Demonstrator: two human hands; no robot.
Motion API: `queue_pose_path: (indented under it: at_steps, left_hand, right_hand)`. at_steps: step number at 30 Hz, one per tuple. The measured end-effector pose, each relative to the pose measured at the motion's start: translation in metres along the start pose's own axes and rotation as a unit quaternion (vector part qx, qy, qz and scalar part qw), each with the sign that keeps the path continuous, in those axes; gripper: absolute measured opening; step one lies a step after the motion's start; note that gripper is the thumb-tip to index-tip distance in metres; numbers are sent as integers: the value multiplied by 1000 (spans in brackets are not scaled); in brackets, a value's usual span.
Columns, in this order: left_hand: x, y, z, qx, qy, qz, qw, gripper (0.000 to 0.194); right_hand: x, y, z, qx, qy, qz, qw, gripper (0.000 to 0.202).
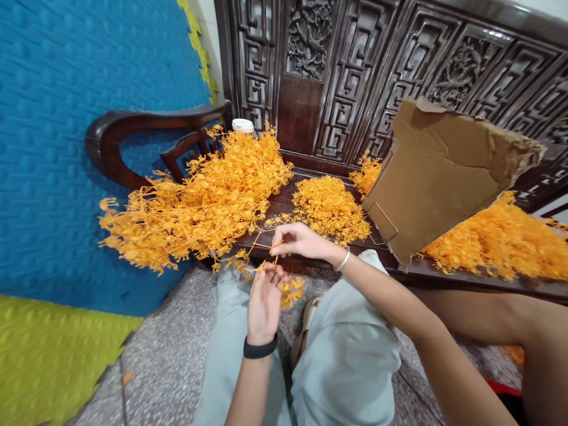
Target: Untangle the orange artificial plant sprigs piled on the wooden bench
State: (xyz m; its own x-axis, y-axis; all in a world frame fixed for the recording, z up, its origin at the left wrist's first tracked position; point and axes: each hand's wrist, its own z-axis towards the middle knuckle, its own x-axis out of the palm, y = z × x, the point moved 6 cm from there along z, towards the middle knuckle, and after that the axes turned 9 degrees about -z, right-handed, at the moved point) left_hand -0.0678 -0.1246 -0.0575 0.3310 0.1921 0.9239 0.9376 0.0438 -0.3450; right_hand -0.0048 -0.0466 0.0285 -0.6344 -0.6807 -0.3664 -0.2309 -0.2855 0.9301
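The thumb and forefinger of the right hand (304,241) are together, clamped on a thin orange strand (276,258). The left hand (262,305) is just beside and nearer, palm up, its fingers curled close to the strand; whether they grip it, one cannot tell. The strand is between the two hands, above the person's lap, at the near edge of the dark bench seat (284,202).

The step in hand looks like fine fingertip work on this one strand. From here, the next move calls for a light, steady pinch and care about the thin stems running left toward the large orange heap (222,198), since they could snag.

Beyond the hands, a smaller orange pile (331,207) lies on the seat. To the right, a torn piece of cardboard (435,177) leans at a tilt, with more orange bunches (510,242) beyond it. A white-lidded container (242,125) is behind the large heap, near the carved backrest (302,112). Farther left is a blue mat (44,118); at the near right, another person's leg (483,319).
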Motion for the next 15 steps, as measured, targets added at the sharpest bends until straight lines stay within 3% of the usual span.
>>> queue_pose_path:
  at_steps: [5, 7, 10, 13, 15]
  left_hand:
    - [4, 5, -3, 1, 7, -5, 1000, 10]
    - [-1, 7, -4, 8, -15, -15, 1000, 10]
    - [-12, 9, -2, 6, -45, -20, 999, 12]
    - [-16, 11, 1, -1, -48, -15, 999, 11]
    - [-16, 12, 2, -10, -50, -25, 998, 12]
  right_hand:
    - [-14, -15, 9, 51, -133, -6, 990, 30]
    - [-42, -18, 6, 62, -240, -9, 969, 29]
    - [-104, -18, -10, 24, -418, -30, 908, 23]
    - [-154, -23, -29, -20, -514, -86, 853, 18]
    - [-174, -28, -43, -23, -564, -135, 814, 20]
